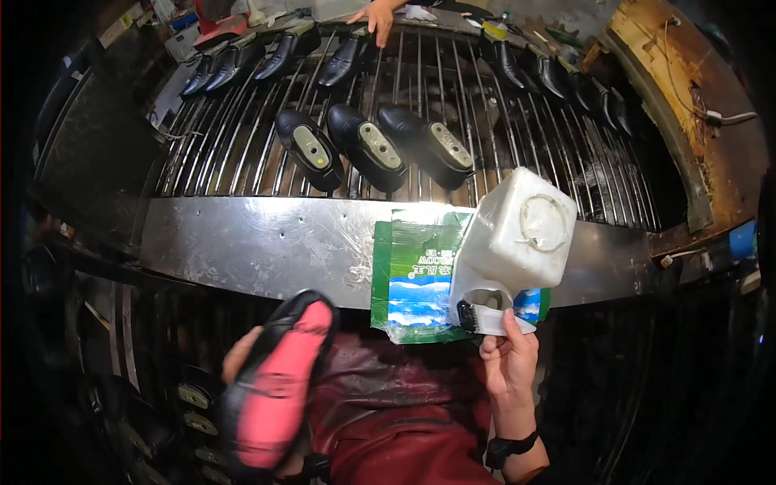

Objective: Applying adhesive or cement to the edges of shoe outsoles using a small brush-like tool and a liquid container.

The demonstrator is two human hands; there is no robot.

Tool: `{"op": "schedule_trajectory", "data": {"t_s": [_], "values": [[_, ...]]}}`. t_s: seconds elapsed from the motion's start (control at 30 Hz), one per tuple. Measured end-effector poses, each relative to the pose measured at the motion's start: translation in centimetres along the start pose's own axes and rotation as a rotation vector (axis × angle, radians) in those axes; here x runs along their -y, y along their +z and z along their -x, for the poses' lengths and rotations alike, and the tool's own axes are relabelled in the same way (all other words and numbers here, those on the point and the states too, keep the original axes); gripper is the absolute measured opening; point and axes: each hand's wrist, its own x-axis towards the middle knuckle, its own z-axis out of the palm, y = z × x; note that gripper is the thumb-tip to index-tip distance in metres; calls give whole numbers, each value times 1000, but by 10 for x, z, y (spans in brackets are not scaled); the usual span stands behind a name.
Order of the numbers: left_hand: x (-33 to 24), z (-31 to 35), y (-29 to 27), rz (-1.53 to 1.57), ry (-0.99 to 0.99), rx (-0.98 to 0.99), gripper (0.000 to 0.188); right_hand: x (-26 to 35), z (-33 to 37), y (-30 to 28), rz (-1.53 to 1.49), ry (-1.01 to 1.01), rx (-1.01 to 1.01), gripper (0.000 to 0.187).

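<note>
My left hand [240, 356] is wrapped round a black shoe [283, 380] at the lower left. Its pinkish-red sole faces up, and the shoe hides most of my fingers. In my right hand [512, 360], thumb and fingers pinch the pale handle of a brush [490, 320]. The dark bristles point left, at the opening of a white plastic jug [529, 230] lying tilted on its side. Under the jug is a flattened green and blue cardboard piece [420, 279], which overhangs the near edge of the metal ledge [259, 238].
Beyond the ledge runs a rack of metal rods [242, 137]. Three black shoes [365, 149] lie soles up on it, with several more shoes [279, 61] in a far row. Another person's hand [378, 18] is at the far edge. A worn wooden panel [671, 105] borders the right.
</note>
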Motion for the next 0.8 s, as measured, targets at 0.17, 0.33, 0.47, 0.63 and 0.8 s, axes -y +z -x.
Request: {"op": "schedule_trajectory", "data": {"t_s": [0.17,0.33,0.47,0.63,0.8], "values": [[33,4,76,84,483,178,26,-9,11,33,1,137,264,19],[52,17,96,33,619,117,29,-46,11,43,133,158,461,16],[54,19,95,76,624,119,27,-54,-2,60,296,105,531,16],[54,19,96,88,617,106,25,-77,-55,101,472,-135,376,15],[53,15,94,80,627,89,28,-67,-33,104,496,-58,338,17]]}}
